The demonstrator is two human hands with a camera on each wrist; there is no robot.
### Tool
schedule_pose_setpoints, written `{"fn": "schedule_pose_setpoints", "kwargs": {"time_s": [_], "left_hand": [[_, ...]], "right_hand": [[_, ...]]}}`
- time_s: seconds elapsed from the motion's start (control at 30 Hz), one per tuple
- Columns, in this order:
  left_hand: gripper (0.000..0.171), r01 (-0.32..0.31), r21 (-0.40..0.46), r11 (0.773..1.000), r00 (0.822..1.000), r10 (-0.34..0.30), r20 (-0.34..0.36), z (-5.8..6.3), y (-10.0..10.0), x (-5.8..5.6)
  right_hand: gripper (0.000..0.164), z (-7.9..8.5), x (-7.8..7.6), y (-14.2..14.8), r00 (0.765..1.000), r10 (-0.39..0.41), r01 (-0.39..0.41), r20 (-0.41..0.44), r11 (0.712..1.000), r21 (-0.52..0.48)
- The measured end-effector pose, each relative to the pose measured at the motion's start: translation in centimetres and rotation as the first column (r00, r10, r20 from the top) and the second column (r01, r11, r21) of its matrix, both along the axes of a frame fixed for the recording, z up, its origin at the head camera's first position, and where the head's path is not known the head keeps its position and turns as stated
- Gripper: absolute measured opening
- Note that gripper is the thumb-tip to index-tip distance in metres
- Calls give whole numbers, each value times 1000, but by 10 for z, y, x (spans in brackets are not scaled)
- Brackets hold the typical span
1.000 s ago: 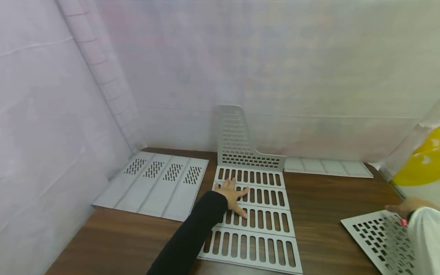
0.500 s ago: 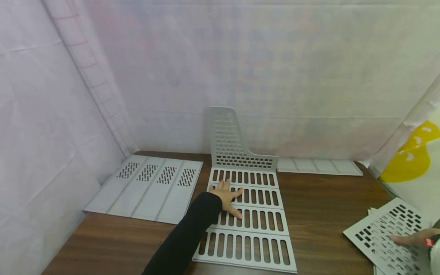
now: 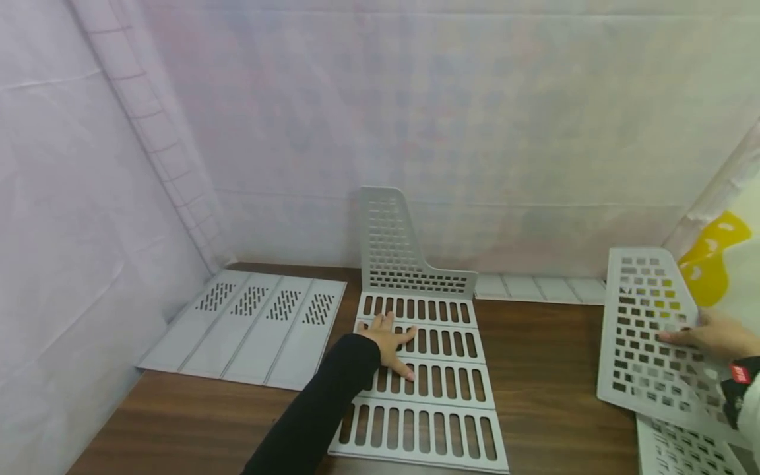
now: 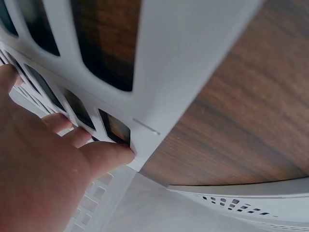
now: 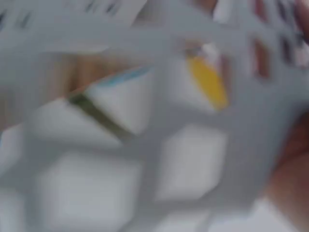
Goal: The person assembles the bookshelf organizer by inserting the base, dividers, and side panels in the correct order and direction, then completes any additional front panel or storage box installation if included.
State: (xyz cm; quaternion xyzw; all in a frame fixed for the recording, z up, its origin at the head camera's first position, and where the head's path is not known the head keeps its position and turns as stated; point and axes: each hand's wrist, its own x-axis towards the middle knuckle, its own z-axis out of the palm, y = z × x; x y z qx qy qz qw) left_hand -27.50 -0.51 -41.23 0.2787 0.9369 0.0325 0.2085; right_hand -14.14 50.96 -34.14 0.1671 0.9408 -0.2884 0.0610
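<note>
My left hand (image 3: pixel 387 343) lies with spread fingers on a light grey panel (image 3: pixel 415 403) with rows of long slots, flat on the table. At its far end stands an upright stepped side panel (image 3: pixel 380 196) with small rectangular holes. In the left wrist view my left thumb (image 4: pixel 113 155) rests on the slotted panel near its edge. At the right, my right hand (image 3: pixel 715 335) grips a similar perforated side panel (image 3: pixel 608 330), thumb on its face and fingers hidden behind. The right wrist view shows this panel (image 5: pixel 149 130) close and blurred.
Another perforated panel (image 3: pixel 647 445) lies beneath the held one at the lower right. A grooved panel (image 3: pixel 237 346) with small slots lies at the left, and a narrow grooved panel (image 3: pixel 546 288) at the back. White sheeting (image 3: pixel 505 119) walls the dark wooden table (image 3: pixel 546 369).
My right hand has raised the perforated side panel from its pile and tilted it upright, uncovering the panel below. The left hand has stayed on the slotted panel.
</note>
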Motion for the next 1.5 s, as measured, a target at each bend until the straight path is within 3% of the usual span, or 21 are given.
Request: {"fn": "schedule_pose_setpoints", "kwargs": {"time_s": [0.03,0.1,0.23,0.27,0.33,0.4,0.53,0.63,0.83,1.2,1.33,1.5], "left_hand": [[96,0,1,1000,1000,0,1,0,0,0],[97,4,4,1000,1000,-4,1,-1,0,1],[97,13,11,1000,1000,-13,3,0,3,3],[97,14,14,1000,1000,-14,2,1,4,3],[97,16,18,1000,1000,-16,2,2,6,4],[97,16,21,1000,1000,-16,1,2,8,4],[97,18,14,1000,1000,-19,7,2,10,5],[97,13,11,1000,1000,-13,13,2,10,4],[97,7,19,1000,1000,-7,17,1,7,5],[97,-3,19,1000,1000,3,29,-1,3,4],[97,-5,7,1000,1000,5,21,2,1,4],[97,-12,18,1000,1000,11,29,3,-2,2]], "right_hand": [[86,2,-4,-6,990,88,-86,-106,996,20],[64,3,-12,-24,962,128,-139,-239,990,-29],[12,1,-26,-57,893,154,-226,-423,966,-125],[5,1,-29,-65,879,163,-240,-449,963,-120],[14,2,-35,-77,854,199,-261,-480,963,-65],[26,3,-42,-86,850,219,-265,-479,964,-29],[40,5,-52,-98,870,242,-273,-429,962,-12],[42,4,-58,-104,867,262,-293,-424,956,-9],[43,-6,-64,-111,840,300,-332,-453,943,9],[44,-16,-72,-124,832,302,-343,-465,939,-5],[43,-17,-77,-135,818,318,-361,-479,933,3],[37,-13,-83,-141,826,347,-377,-445,926,23]]}}
